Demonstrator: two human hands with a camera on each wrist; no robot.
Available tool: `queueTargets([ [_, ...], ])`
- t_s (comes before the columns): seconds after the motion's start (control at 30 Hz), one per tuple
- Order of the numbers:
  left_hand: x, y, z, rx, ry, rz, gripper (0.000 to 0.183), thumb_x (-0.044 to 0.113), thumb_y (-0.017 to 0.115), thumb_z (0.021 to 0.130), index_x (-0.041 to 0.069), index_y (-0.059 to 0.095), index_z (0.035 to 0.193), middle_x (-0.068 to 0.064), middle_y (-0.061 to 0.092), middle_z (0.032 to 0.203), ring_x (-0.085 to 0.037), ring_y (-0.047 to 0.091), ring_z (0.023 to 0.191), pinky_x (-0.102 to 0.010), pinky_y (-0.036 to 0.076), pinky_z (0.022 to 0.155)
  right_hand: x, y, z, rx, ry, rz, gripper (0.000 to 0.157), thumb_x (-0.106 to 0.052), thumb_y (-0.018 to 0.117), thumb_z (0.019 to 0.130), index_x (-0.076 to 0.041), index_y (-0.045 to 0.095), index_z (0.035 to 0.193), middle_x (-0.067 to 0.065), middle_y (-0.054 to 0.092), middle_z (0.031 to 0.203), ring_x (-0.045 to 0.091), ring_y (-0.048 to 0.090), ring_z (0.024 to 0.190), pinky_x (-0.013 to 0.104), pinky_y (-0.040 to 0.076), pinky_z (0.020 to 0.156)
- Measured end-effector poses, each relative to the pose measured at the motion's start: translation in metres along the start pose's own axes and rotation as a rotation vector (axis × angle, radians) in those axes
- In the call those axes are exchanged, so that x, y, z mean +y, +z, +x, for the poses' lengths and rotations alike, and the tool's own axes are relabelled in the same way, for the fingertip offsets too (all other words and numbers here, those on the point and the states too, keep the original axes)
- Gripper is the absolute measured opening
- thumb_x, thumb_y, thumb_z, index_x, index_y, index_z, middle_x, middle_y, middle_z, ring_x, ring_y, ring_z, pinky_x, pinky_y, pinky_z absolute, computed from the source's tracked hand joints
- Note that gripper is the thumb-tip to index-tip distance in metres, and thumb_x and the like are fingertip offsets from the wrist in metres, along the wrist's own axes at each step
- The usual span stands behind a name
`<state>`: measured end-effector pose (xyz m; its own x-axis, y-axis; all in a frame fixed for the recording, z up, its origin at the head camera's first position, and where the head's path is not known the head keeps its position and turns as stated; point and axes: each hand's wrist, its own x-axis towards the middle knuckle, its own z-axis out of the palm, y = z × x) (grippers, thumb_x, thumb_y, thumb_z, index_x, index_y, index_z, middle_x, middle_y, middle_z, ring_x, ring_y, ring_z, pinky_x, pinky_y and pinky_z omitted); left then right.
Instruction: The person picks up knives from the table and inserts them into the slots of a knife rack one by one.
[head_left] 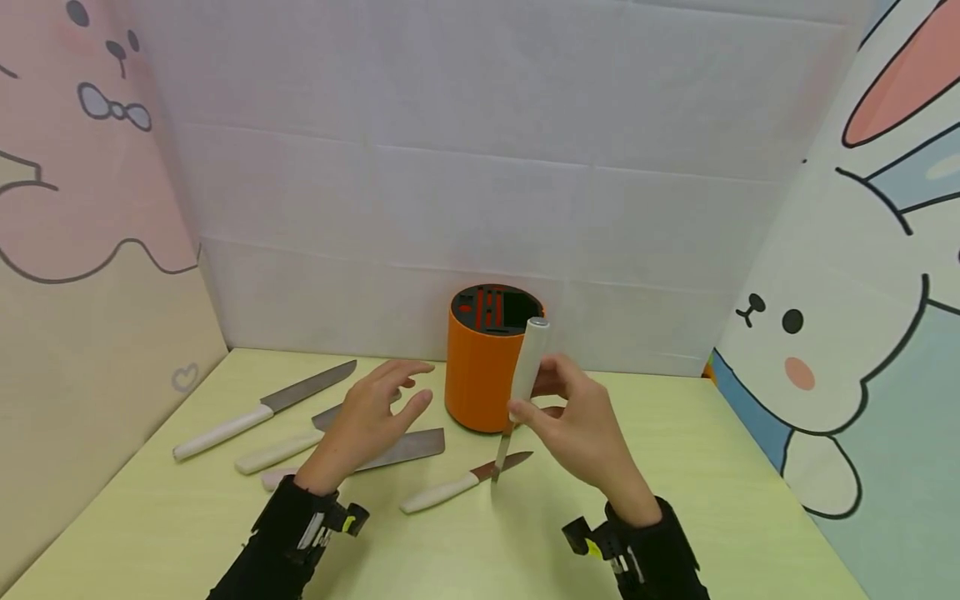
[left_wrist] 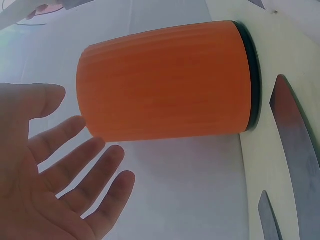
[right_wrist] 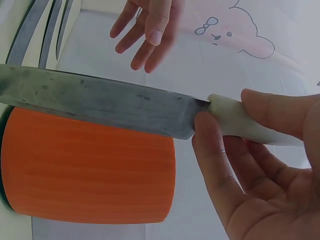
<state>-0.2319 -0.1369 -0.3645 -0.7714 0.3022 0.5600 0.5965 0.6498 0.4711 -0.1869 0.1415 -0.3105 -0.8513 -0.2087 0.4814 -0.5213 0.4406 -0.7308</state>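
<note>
Right of centre in the head view, the right hand (head_left: 573, 412) has its thumb and fingers clamped on the pale handle of an upright knife (head_left: 529, 358), which leans slightly, its blade pointing down toward the lower middle of the frame. Across the right wrist view, that blade runs from the left edge to the grip at right, thumb above the handle and fingers below. Just behind it, at the middle of the head view, stands an orange knife block (head_left: 476, 375) with a dark, slotted top. Left of the block, the left hand (head_left: 371, 417) is raised with its fingers apart, holding nothing; the left wrist view shows them spread at lower left, fingertips overlapping the block's edge, though I cannot tell whether they touch. Below the held knife, a small knife (head_left: 438, 493) lies with its tip toward the right; whether the two blades touch is unclear. Farther left, partly hidden by the left hand and forearm, lie a broad-bladed knife (head_left: 408, 448) and a middle knife (head_left: 277, 452). Toward the left edge of the pale table (head_left: 675, 433) rests a large knife (head_left: 311, 385), its blade pointing up and right. Behind everything, a creased white backdrop (head_left: 375, 200) fills the upper middle, with a cartoon rabbit (head_left: 840, 358) at right.
</note>
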Motion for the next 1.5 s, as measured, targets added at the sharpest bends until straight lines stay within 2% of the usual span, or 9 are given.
queueTargets([
  [0.13, 0.004, -0.002, 0.001, 0.003, -0.006, -0.009, 0.046, 0.036, 0.061, 0.095, 0.024, 0.048, 0.137, 0.002, 0.055, 0.126, -0.012, 0.056, 0.102, -0.038, 0.052, 0.084, 0.002, 0.002, -0.001, 0.002, 0.004, 0.009, 0.037, -0.022, 0.077, 0.083, -0.020, 0.055, 0.112, -0.002, 0.063, 0.096, 0.009, 0.061, 0.090, 0.026, 0.056, 0.071],
  [0.27, 0.009, -0.002, 0.003, 0.004, 0.002, -0.056, 0.051, 0.037, 0.061, 0.095, 0.029, 0.041, 0.142, 0.002, 0.056, 0.126, -0.013, 0.057, 0.101, -0.037, 0.052, 0.085, -0.002, 0.003, -0.001, 0.002, 0.013, 0.017, 0.037, -0.016, 0.077, 0.082, -0.018, 0.056, 0.112, -0.001, 0.063, 0.096, 0.010, 0.060, 0.090, 0.027, 0.056, 0.072],
  [0.5, 0.024, -0.001, 0.009, -0.027, 0.060, -0.234, 0.052, 0.033, 0.061, 0.095, 0.031, 0.039, 0.142, 0.007, 0.055, 0.126, -0.009, 0.057, 0.102, -0.035, 0.052, 0.084, -0.034, 0.005, -0.004, -0.018, -0.001, 0.060, 0.037, -0.002, 0.075, 0.081, -0.006, 0.057, 0.114, 0.009, 0.063, 0.097, 0.022, 0.061, 0.089, 0.033, 0.057, 0.071],
  [0.67, 0.051, -0.002, 0.020, -0.025, 0.075, -0.352, 0.046, 0.026, 0.060, 0.097, 0.028, 0.044, 0.139, 0.007, 0.057, 0.120, -0.010, 0.056, 0.099, -0.035, 0.052, 0.083, -0.042, 0.006, -0.005, -0.041, -0.003, 0.078, 0.035, 0.000, 0.074, 0.081, -0.003, 0.057, 0.113, 0.011, 0.064, 0.096, 0.023, 0.061, 0.089, 0.030, 0.057, 0.072],
  [0.87, 0.098, -0.014, 0.036, -0.036, 0.093, -0.481, 0.038, 0.014, 0.057, 0.097, 0.012, 0.050, 0.134, -0.005, 0.060, 0.114, -0.017, 0.057, 0.098, -0.043, 0.051, 0.084, -0.037, 0.007, -0.005, -0.044, -0.031, 0.112, 0.035, 0.001, 0.074, 0.081, -0.003, 0.057, 0.112, 0.011, 0.064, 0.095, 0.022, 0.062, 0.088, 0.031, 0.057, 0.071],
  [1.0, 0.115, -0.018, 0.043, -0.025, 0.098, -0.515, 0.034, 0.012, 0.057, 0.097, 0.009, 0.052, 0.130, -0.005, 0.061, 0.109, -0.016, 0.058, 0.098, -0.041, 0.051, 0.084, -0.034, 0.007, -0.004, -0.044, -0.052, 0.128, 0.035, 0.002, 0.073, 0.081, -0.004, 0.058, 0.112, 0.011, 0.064, 0.095, 0.023, 0.062, 0.088, 0.032, 0.057, 0.070],
  [1.1, 0.119, -0.016, 0.046, -0.008, 0.108, -0.523, 0.030, 0.013, 0.058, 0.096, 0.008, 0.054, 0.126, -0.004, 0.061, 0.105, -0.016, 0.057, 0.097, -0.040, 0.051, 0.084, -0.035, 0.007, -0.005, -0.042, -0.056, 0.135, 0.034, 0.002, 0.073, 0.081, -0.003, 0.058, 0.111, 0.011, 0.064, 0.095, 0.024, 0.062, 0.087, 0.032, 0.057, 0.070],
  [1.33, 0.105, 0.004, 0.056, 0.011, 0.150, -0.500, 0.029, 0.023, 0.061, 0.096, 0.016, 0.056, 0.123, 0.004, 0.060, 0.101, -0.011, 0.056, 0.094, -0.033, 0.051, 0.084, -0.036, 0.007, -0.006, -0.038, -0.065, 0.128, 0.032, 0.003, 0.072, 0.081, -0.006, 0.058, 0.109, 0.011, 0.064, 0.091, 0.023, 0.062, 0.085, 0.032, 0.057, 0.070],
  [1.5, 0.104, 0.008, 0.059, 0.022, 0.195, -0.483, 0.026, 0.027, 0.062, 0.095, 0.019, 0.058, 0.119, 0.006, 0.060, 0.099, -0.009, 0.057, 0.093, -0.031, 0.052, 0.083, -0.037, 0.007, -0.007, -0.033, -0.062, 0.117, 0.031, 0.002, 0.072, 0.082, -0.006, 0.058, 0.107, 0.011, 0.062, 0.088, 0.022, 0.062, 0.087, 0.031, 0.057, 0.070],
])
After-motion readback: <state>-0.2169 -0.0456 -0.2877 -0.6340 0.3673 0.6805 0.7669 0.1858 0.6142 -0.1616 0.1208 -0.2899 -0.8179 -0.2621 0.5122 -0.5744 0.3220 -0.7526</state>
